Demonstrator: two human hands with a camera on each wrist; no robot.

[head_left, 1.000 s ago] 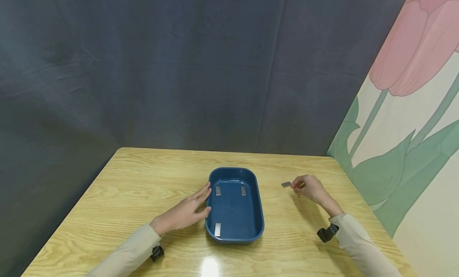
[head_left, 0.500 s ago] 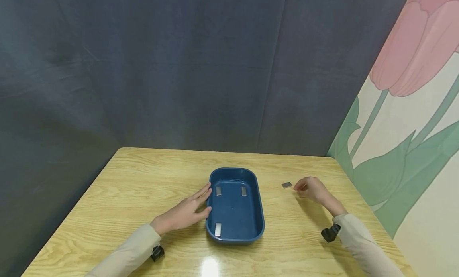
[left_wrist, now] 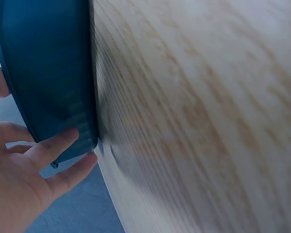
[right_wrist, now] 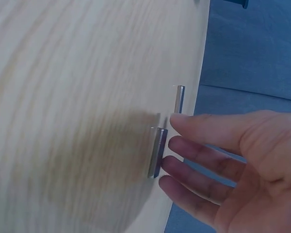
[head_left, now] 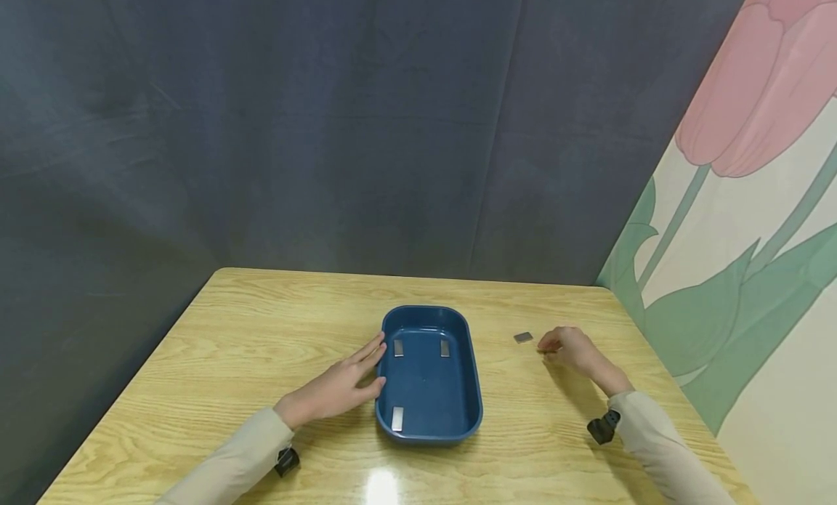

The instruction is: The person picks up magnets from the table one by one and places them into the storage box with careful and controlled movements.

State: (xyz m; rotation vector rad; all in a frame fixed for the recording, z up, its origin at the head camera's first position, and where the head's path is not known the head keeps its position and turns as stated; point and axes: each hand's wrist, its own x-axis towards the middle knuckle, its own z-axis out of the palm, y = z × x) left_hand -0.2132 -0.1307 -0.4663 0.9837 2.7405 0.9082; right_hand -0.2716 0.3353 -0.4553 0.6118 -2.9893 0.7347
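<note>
A dark blue tray (head_left: 426,389) stands mid-table, with three small flat metal pieces on its floor: two toward the far end, one (head_left: 397,418) at the near left corner. My left hand (head_left: 333,392) rests on its left side. In the left wrist view, extended fingers (left_wrist: 58,145) lie along the tray's outer wall. Right of the tray, a grey metal piece (head_left: 523,337) lies on the table, just left of my right hand (head_left: 570,349). In the right wrist view, the fingertips are right at a second metal piece (right_wrist: 158,153), mostly hidden in the head view.
The wooden table (head_left: 261,330) carries the tray and loose pieces. Beyond its far edge hangs a dark curtain (head_left: 366,142). A wall with painted tulips (head_left: 732,221) runs along the right side. Black wrist cameras (head_left: 603,426) sit at both cuffs.
My right hand has shifted slightly right and toward me, away from the left loose metal piece, which lies fully visible. The left hand and the tray have stayed put.
</note>
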